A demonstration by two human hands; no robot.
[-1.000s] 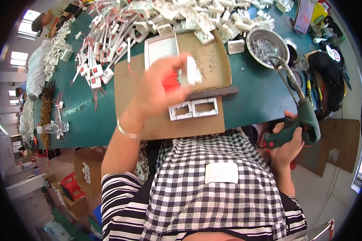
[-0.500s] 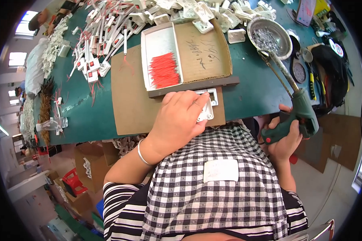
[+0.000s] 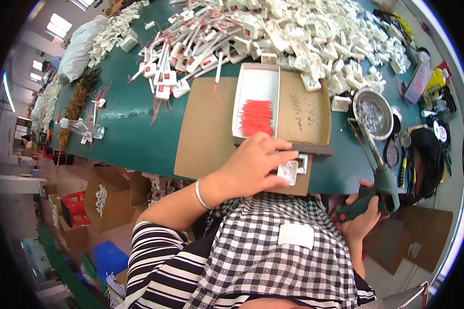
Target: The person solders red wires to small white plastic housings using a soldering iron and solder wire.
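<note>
My left hand (image 3: 252, 167) rests at the table's front edge, fingers curled round a small white square plastic housing (image 3: 287, 173). Behind that piece sits a white frame-like part (image 3: 302, 162), against a dark bar (image 3: 314, 150). A green pistol-shaped soldering gun (image 3: 382, 193) is gripped in my right hand (image 3: 362, 219), its long metal barrel slanting up and left. The barrel's tip reaches the near-left rim of a metal bowl (image 3: 388, 114) of silvery bits. Beyond my left hand, thin red pieces (image 3: 256, 117) fill part of a shallow cardboard box (image 3: 322, 131).
White plastic housings (image 3: 314, 36) are heaped along the back. Left of them lie white switch units (image 3: 167, 77) with red wires. A cardboard sheet (image 3: 203, 129) lies under the box. Pliers (image 3: 413, 167) and a black bag (image 3: 431, 154) are at the right.
The whole view has shifted, so the table sits lower and further right. My left fingers are spread a little more, showing more of the housing. The soldering gun stays by the bowl.
</note>
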